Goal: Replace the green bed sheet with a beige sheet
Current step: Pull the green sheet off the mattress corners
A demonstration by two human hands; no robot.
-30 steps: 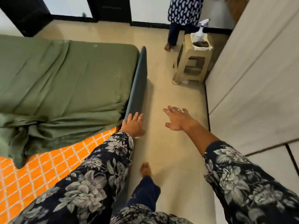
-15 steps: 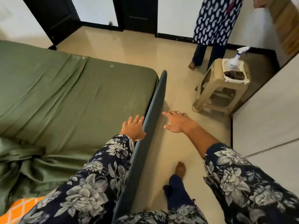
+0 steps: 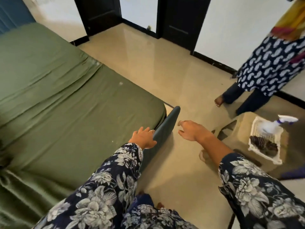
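Observation:
The green bed sheet [image 3: 62,103] covers the mattress on the left, flat across the far part and bunched into folds at the near left. My left hand [image 3: 143,138] reaches out with straight fingers over the sheet's right edge, beside the dark teal bed frame board [image 3: 166,128]. To the right of that board my right hand [image 3: 189,130] hovers above the floor with loosely bent fingers, holding nothing. No beige sheet is in view.
Another person [image 3: 267,68] stands at the right on the beige tiled floor [image 3: 156,71]. A plastic stool [image 3: 244,139] near my right arm carries a white basket [image 3: 265,156] with a spray bottle [image 3: 277,123]. Dark door frames [image 3: 178,22] line the far wall.
I have moved forward along the bed's side. Both hands travelled toward the far corner of the frame, and the orange checked mattress has left the view.

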